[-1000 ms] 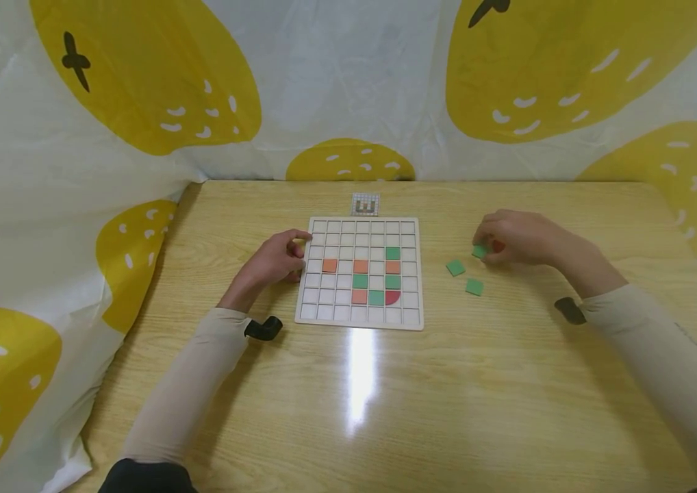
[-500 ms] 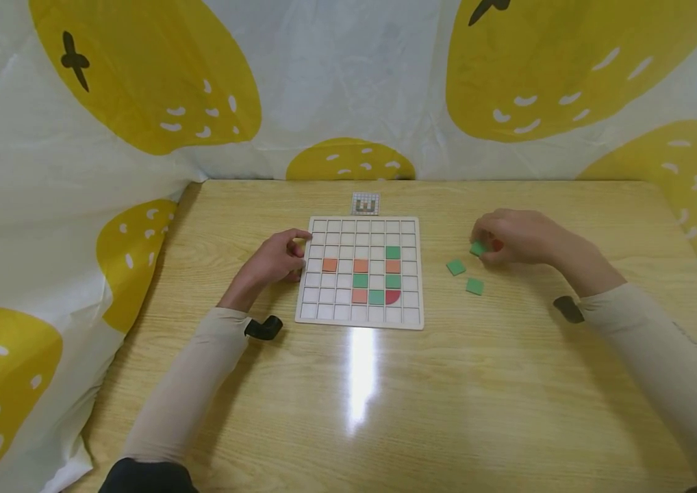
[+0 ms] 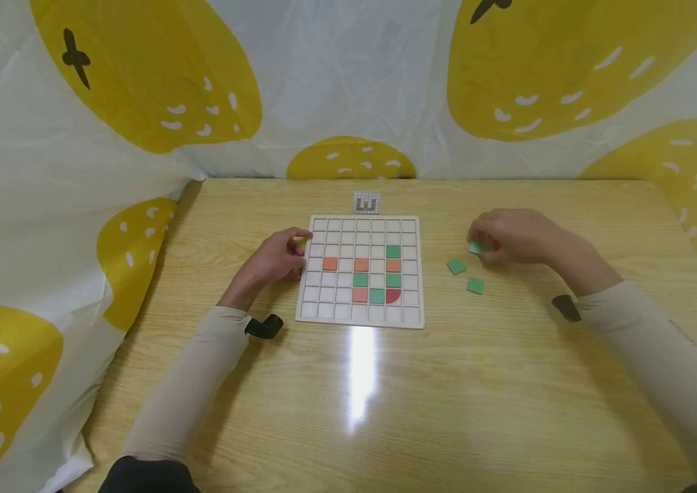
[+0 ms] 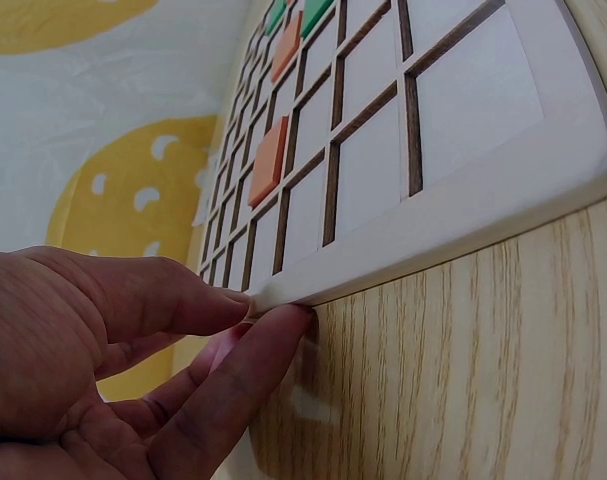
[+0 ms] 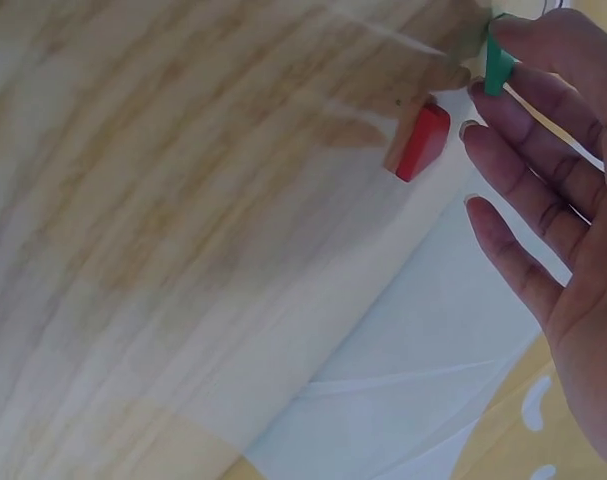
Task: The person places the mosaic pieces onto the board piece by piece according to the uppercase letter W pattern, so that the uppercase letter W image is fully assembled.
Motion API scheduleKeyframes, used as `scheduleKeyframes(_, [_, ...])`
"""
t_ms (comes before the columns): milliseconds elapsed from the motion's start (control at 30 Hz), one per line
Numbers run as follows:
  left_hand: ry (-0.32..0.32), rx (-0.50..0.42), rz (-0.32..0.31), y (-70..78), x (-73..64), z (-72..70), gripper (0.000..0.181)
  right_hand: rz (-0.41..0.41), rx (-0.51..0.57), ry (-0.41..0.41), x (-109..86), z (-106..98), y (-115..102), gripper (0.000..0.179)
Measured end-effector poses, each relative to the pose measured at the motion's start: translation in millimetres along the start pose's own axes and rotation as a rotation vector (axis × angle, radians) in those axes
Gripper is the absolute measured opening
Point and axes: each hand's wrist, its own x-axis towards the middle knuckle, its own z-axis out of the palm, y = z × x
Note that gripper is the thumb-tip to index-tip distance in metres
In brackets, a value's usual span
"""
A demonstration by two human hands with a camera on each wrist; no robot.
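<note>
green tile (image 5: 498,66): pinched in right hand (image 3: 515,235) | board (image 3: 345,264): apparently touching left hand (image 3: 274,257)

The table (image 3: 447,383) is yellowy-brown wood with thin dark lines, and a bright white shine (image 3: 361,383) shows on it in front of the board. That board (image 3: 327,294) is flat and square, with rows of little boxes, and lies in the middle. Just behind it is 1 small card (image 3: 366,203) with a picture. To the right lie 2 green squares (image 3: 475,285), near each other but apart. Farther right, 1 red piece (image 5: 420,140) seems to lie on the wood, though it is partly hidden from above.
</note>
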Motion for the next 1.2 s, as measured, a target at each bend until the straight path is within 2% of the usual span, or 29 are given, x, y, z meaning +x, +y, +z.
scheduleKeyframes(133, [-0.001, 0.005, 0.010, 1.3, -0.9, -0.1, 0.057, -0.015, -0.023, 0.029, -0.5, 1.7, -0.8, 0.023])
scheduleKeyframes(600, [0.001, 0.008, 0.011, 1.6, -0.7, -0.8, 0.057, -0.017, -0.021, 0.006, 3.2, -1.4, 1.0, 0.018])
scheduleKeyframes(833, [-0.007, 0.015, 0.017, 1.5, -0.6, -1.7, 0.057, -0.029, -0.026, -0.004, 9.9, -8.3, -4.1, 0.018])
scheduleKeyframes(1067, [-0.011, 0.003, 0.018, 1.3, -1.3, -2.0, 0.058, -0.061, -0.025, 0.027, 16.3, -13.0, -11.3, 0.020])
scheduleKeyframes(1200, [-0.011, 0.009, 0.019, 0.6, -1.3, -1.7, 0.058, -0.052, -0.006, 0.016, 21.7, -16.2, -18.5, 0.020])
